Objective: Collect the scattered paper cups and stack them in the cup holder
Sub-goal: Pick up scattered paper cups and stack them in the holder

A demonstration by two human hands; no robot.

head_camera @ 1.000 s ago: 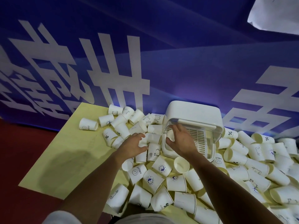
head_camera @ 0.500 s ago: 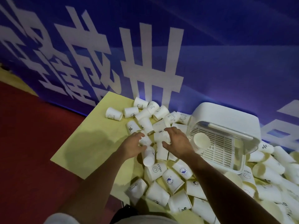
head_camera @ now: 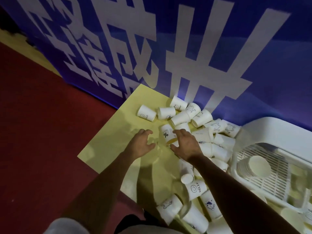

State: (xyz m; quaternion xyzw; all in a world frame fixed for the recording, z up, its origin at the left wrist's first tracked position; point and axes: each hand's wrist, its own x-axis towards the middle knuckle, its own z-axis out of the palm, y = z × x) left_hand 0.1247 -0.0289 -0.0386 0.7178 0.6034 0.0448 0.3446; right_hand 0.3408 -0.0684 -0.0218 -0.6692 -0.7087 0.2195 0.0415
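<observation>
A paper cup (head_camera: 166,133) marked with a percent sign lies on its side on the yellow tabletop (head_camera: 108,149), right between the two hands. Its long axis runs from the base, pointing away toward the blue banner (head_camera: 253,81), to the mouth, which faces back toward the right hand (head_camera: 184,144). That hand is nearer: its grip is spread, forefinger over the cup's wall and thumb below the rim, with nothing clasped (actual contact I cannot make out). The left hand (head_camera: 141,142) hovers just beside the other flank, grip wide and empty. The cup holder (head_camera: 270,129) sits well to the right, a stack of cups (head_camera: 253,166) lying in it, with loose cups (head_camera: 199,117) heaped between.
</observation>
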